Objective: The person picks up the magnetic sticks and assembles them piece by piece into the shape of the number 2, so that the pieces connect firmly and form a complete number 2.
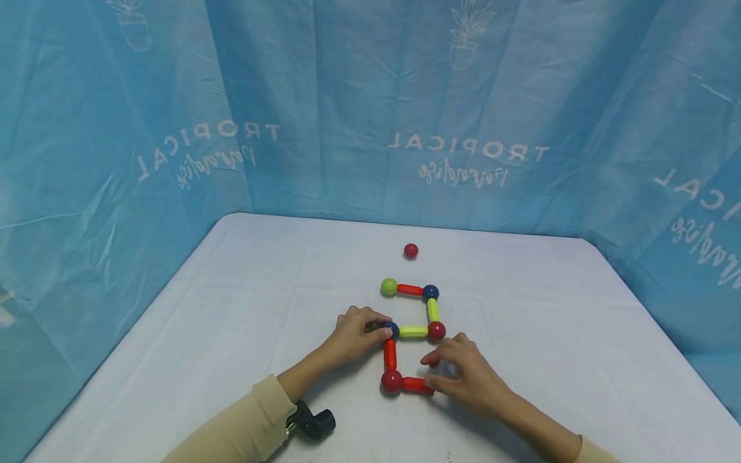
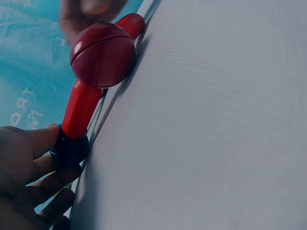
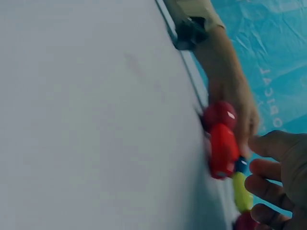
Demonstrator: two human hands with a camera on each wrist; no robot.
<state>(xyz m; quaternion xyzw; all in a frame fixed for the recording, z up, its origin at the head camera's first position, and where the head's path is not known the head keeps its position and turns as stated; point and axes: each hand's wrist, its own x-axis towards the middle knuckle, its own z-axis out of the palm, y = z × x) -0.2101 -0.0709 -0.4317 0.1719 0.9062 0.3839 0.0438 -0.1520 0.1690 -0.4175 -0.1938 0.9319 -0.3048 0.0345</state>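
Note:
A chain of coloured balls and sticks lies on the table in a stepped, S-like shape. My left hand [image 1: 354, 335] pinches a dark blue ball [image 2: 70, 149] between thumb and fingers. From that ball a red stick [image 1: 390, 355] runs to a red ball [image 1: 392, 382], and a second red stick [image 1: 415, 385] points right from there. Close to this stick's free end is my right hand [image 1: 467, 375], fingers parted and bent loosely around nothing. A yellow-green stick [image 1: 413, 332] links the pinched ball to another red ball [image 1: 437, 331].
Farther back, a yellow-green stick [image 1: 433, 310], a dark blue ball [image 1: 431, 293], a red stick [image 1: 410, 290] and a green ball [image 1: 389, 287] continue the chain. A loose red ball [image 1: 411, 251] lies behind it. Blue curtains [image 1: 359, 116] hang around the white table [image 1: 260, 283].

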